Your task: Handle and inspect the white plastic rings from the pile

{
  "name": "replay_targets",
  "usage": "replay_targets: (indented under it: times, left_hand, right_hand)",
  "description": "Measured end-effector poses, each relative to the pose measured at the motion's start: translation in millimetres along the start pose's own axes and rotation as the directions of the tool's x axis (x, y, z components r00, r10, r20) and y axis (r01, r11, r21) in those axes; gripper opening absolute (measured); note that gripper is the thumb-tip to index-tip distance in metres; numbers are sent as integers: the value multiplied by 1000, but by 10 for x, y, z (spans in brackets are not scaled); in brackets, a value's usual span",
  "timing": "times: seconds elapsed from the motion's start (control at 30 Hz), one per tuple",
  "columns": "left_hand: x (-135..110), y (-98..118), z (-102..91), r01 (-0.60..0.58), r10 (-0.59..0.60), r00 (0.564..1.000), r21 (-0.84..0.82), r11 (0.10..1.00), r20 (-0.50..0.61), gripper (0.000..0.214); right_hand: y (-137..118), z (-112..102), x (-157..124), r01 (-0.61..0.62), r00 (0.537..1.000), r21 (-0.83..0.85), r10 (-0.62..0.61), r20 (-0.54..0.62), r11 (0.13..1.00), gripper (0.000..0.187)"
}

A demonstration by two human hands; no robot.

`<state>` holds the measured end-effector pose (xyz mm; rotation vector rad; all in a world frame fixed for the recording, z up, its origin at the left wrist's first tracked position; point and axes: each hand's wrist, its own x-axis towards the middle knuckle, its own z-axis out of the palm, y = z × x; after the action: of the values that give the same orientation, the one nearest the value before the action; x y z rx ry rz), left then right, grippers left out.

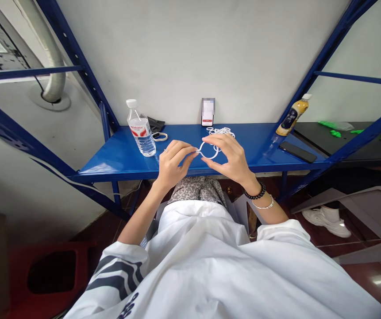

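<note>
A thin white ring (215, 155) is held up between my two hands, just above the front edge of the blue table (124, 160). With thumb and forefinger together, my left hand (174, 163) pinches the ring's left end. My right hand (229, 155) curves around the ring from the right, its forefinger at the top and its thumb at the lower left side. Behind my right hand lies a loose pile of similar white rings (222, 131), partly hidden by the fingers.
At the left stand a water bottle (141, 130), a beige band (160, 136) and a black pouch (156, 124). A lit phone (208, 113) leans against the wall. To the right are a yellow drink bottle (293, 116) and a dark phone (297, 152). Blue frame posts flank the table.
</note>
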<state>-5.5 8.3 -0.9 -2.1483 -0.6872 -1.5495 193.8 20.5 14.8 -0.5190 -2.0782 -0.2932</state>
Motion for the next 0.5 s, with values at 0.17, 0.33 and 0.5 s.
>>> replay_targets:
  times: [0.17, 0.33, 0.5]
  left_hand:
    - [-10, 6, 13, 26, -26, 1000, 7, 1000, 0, 9]
    - [-13, 17, 24, -8, 9, 1000, 20, 1000, -21, 9]
    - [-26, 10, 24, -19, 19, 1000, 38, 999, -17, 9]
  right_hand:
    - [-14, 0, 12, -21, 999, -1, 21, 34, 1000, 34]
    - [-36, 1, 30, -23, 999, -20, 24, 46, 1000, 24]
    - [-46, -2, 34, -17, 998, -31, 19, 60, 999, 25]
